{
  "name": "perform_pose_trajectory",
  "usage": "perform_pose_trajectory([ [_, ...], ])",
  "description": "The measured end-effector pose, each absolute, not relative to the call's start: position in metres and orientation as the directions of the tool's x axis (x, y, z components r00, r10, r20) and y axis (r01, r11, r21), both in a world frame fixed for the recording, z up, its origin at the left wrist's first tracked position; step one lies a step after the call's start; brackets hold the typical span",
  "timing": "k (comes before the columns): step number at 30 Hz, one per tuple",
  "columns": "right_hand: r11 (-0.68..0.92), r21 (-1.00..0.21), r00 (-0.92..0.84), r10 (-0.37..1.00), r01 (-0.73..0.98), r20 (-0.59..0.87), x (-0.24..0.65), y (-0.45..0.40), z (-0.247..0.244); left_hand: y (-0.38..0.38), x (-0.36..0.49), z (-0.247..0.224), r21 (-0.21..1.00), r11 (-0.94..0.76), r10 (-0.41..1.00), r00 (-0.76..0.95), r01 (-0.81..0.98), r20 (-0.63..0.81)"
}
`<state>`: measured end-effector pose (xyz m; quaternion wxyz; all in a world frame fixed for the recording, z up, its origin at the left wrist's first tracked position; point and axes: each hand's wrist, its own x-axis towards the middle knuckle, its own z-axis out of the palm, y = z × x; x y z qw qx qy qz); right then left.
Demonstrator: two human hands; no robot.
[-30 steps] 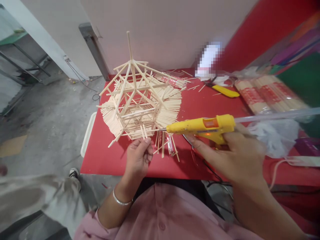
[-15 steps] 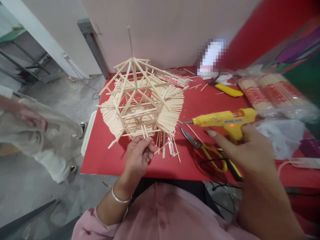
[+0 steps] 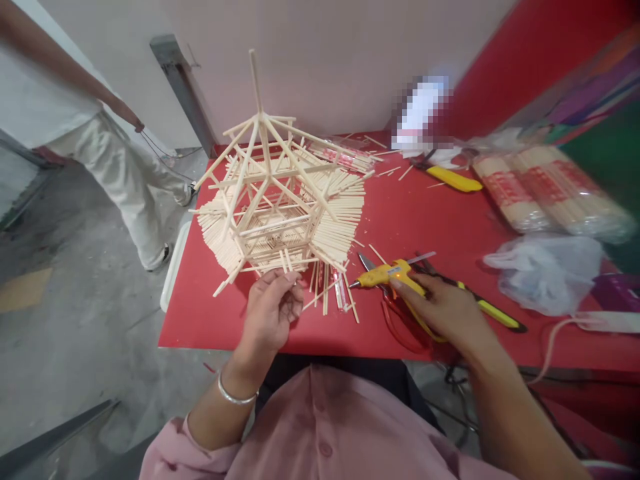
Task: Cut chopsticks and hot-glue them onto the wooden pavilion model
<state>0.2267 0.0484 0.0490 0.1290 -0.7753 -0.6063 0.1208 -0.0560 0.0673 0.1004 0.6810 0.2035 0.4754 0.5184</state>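
A pagoda-like frame of pale wooden sticks (image 3: pixel 267 180) stands on the red table (image 3: pixel 200 320). At its front lower edge, my left hand (image 3: pixel 273 307) pinches short wooden sticks (image 3: pixel 285 261) between thumb and fingers. My right hand (image 3: pixel 445 307) is wrapped round a yellow glue gun (image 3: pixel 383 275), low over the table, its nozzle pointing left toward the loose sticks. Scissors with yellow and red handles (image 3: pixel 407 327) lie partly hidden under the gun and hand. Loose sticks (image 3: pixel 325 293) lie between the frame and the nozzle.
Yellow-handled pliers (image 3: pixel 455 179), packs of sticks (image 3: pixel 545 187) and a clear plastic bag (image 3: pixel 547 273) lie at the right. Black-and-yellow tool (image 3: pixel 500 315) is beside my right hand. A person in pale trousers (image 3: pixel 120 180) stands at the left, holding a cord.
My right hand has brought the glue gun down and left, over the scissors. My left hand has barely moved. The person at the left has moved farther back and has a cord in hand.
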Motion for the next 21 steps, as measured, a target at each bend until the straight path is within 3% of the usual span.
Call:
perform_pose_trajectory([
  [4, -0.090, 0.049, 0.076, 0.970, 0.995, 0.231, 0.218, 0.038, 0.061, 0.068, -0.058, 0.100, 0.758, 0.384, 0.898, 0.023, -0.528, -0.439],
  [6, -0.005, 0.084, -0.029, 0.915, 0.996, 0.403, 0.208, 0.036, 0.073, 0.067, -0.059, 0.100, 0.749, 0.390, 0.894, 0.025, -0.535, -0.447],
  [7, 0.055, 0.035, -0.065, 0.883, 0.998, 0.466, 0.201, 0.035, 0.081, 0.067, -0.059, 0.100, 0.747, 0.391, 0.892, 0.021, -0.538, -0.452],
  [9, 0.198, -0.181, -0.074, 0.844, 0.963, 0.531, 0.178, 0.034, 0.100, 0.067, -0.059, 0.101, 0.742, 0.395, 0.886, 0.010, -0.542, -0.464],
  [11, 0.319, -0.433, -0.092, 0.879, 0.843, 0.468, 0.148, 0.032, 0.119, 0.067, -0.059, 0.102, 0.738, 0.397, 0.881, 0.001, -0.545, -0.473],
  [12, 0.377, -0.497, -0.151, 0.887, 0.782, 0.435, 0.133, 0.032, 0.126, 0.067, -0.059, 0.102, 0.738, 0.397, 0.881, 0.001, -0.546, -0.473],
  [15, 0.456, -0.623, -0.268, 0.887, 0.636, 0.376, 0.096, 0.039, 0.132, 0.067, -0.058, 0.101, 0.744, 0.391, 0.893, 0.029, -0.542, -0.449],
  [21, 0.314, -0.695, -0.212, 0.949, 0.646, 0.232, 0.071, 0.061, 0.114, 0.068, -0.060, 0.098, 0.738, 0.400, 0.898, 0.073, -0.544, -0.433],
])
